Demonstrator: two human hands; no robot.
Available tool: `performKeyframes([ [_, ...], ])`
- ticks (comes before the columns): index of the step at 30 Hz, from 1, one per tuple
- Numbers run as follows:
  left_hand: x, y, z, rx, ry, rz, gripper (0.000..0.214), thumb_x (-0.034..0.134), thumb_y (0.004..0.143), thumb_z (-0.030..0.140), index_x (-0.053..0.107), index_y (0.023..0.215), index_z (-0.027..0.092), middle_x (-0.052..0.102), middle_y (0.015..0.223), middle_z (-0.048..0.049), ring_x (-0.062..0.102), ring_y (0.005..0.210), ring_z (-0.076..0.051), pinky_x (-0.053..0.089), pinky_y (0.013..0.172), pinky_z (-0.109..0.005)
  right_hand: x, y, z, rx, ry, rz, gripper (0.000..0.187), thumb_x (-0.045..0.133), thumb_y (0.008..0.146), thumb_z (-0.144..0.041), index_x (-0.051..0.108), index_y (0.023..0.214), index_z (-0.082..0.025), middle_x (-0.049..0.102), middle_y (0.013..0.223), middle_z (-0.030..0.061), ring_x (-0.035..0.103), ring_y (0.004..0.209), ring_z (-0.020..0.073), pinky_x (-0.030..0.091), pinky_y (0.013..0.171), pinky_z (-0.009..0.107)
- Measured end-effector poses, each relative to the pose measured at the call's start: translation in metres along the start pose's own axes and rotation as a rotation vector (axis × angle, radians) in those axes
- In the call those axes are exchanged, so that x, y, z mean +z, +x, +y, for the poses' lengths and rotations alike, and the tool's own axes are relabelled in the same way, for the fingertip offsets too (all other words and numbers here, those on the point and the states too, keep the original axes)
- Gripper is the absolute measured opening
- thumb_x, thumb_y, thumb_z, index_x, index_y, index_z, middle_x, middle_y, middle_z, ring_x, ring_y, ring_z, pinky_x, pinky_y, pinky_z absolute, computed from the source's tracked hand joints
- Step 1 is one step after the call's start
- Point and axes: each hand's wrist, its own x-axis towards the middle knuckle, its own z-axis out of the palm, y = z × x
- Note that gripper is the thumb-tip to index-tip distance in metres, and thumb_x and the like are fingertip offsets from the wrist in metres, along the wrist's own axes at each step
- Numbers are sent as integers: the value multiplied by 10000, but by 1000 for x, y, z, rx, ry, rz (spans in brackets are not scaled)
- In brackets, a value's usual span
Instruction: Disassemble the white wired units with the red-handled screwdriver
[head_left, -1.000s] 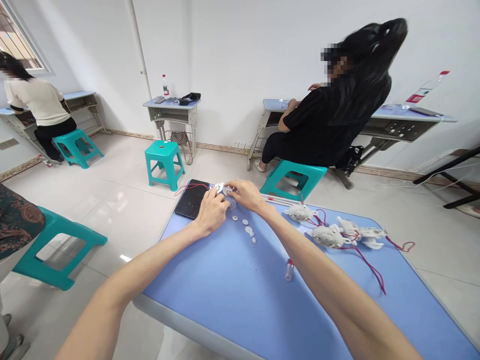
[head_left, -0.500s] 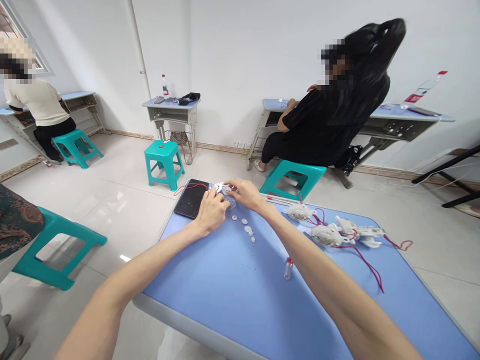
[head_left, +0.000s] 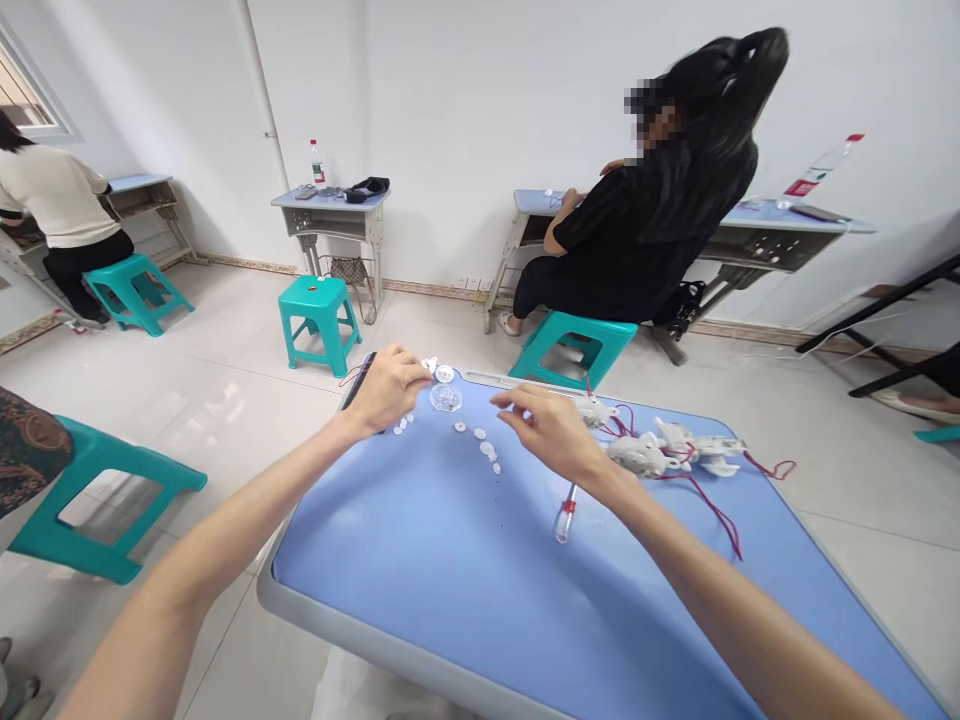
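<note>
Over the far left of the blue table my left hand (head_left: 391, 388) has its thumb and fingers pressed together beside a small white plastic part (head_left: 429, 364); what lies in the pinch is hidden. A round white piece (head_left: 445, 374) and a clear plastic shell (head_left: 446, 399) lie just right of its fingertips. My right hand (head_left: 546, 428) hovers farther right, thumb and index finger slightly apart, with nothing visible between them. Small white gears (head_left: 487, 450) lie in a line between the hands. A screwdriver (head_left: 566, 520) with a clear and red handle lies below my right wrist.
White plastic assemblies (head_left: 641, 455) with red cords (head_left: 709, 500) occupy the table's right. A black phone (head_left: 358, 382) is mostly covered by my left hand. Tiny white bits (head_left: 403, 425) lie beside its wrist. A person in black (head_left: 645, 240) sits beyond on a green stool (head_left: 574, 345).
My hands have parted: the right has moved right and nearer, away from the white parts, while the left has shifted slightly left. The clear shell and round piece are now uncovered. The view has shifted slightly.
</note>
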Motion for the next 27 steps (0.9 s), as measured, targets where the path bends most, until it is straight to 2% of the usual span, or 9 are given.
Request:
performKeyframes([
  [2,-1,2,1,58,-70,-72,186,571,901,140,749,869,186,699,844,-41,548,847,-168,445,824,-308,-1,-18,-7,50,35,-16,204,526,872,-209,704,972,-216,695,906,51,635,692,164,509,685,305],
  [4,6,3,6,158,-125,-202,226,544,896,95,746,877,193,695,878,-37,584,878,-155,455,823,-278,3,-27,-14,82,51,-43,218,532,860,-196,708,984,-226,696,922,53,645,706,165,519,682,302],
  [7,24,2,14,260,-138,-360,243,549,859,50,740,908,193,677,939,-42,614,920,-149,463,814,-248,10,-27,-21,122,35,-76,232,560,835,-168,721,986,-239,699,941,52,653,714,166,523,700,301],
  [10,37,2,18,257,-84,-422,239,569,843,68,733,944,209,657,963,-39,617,928,-156,464,764,-238,13,-22,-23,176,-8,-121,230,596,813,-148,735,973,-238,704,963,51,658,724,164,515,725,297],
  [17,47,5,20,268,-46,-422,279,573,841,75,726,1014,232,653,959,-32,614,884,-153,453,719,-242,17,-16,-21,211,-42,-167,237,619,779,-123,752,935,-241,716,955,47,666,727,159,504,729,276],
  [27,55,3,20,279,-25,-411,221,553,853,71,730,906,191,656,935,-52,607,836,-164,427,653,-261,18,-14,-22,210,-31,-162,217,620,778,-143,758,904,-253,732,949,41,681,746,173,508,733,279],
])
